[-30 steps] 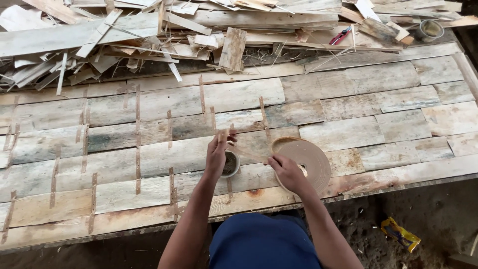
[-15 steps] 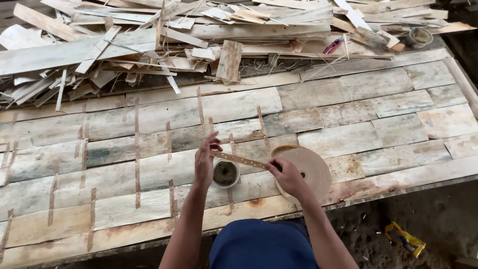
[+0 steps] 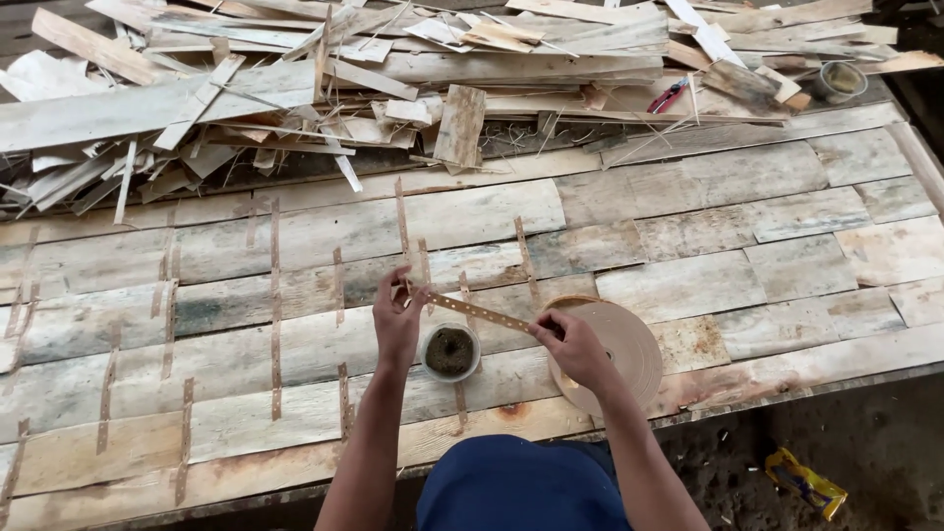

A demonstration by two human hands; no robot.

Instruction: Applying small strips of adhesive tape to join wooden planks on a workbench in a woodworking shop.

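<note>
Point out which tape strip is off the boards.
The strip stretched between the left hand and right hand, just above the small pot. The other strips lie flat, stuck across the board seams.

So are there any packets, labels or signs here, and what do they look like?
No signs, labels or screens show.
Crumpled wrapper: on the dirt floor at lower right, yellow with some blue.
Small round tub: on the wooden boards between the hands, pale rim, dark inside.
Another round tub: far right, by the scrap wood.

A rough woodworking shop: a broad surface (image 3: 787, 197) of pale veneer sheets patched with tape strips, a heap of offcut wood scraps (image 3: 344, 88) behind, dirt floor (image 3: 865, 442) below.
</note>
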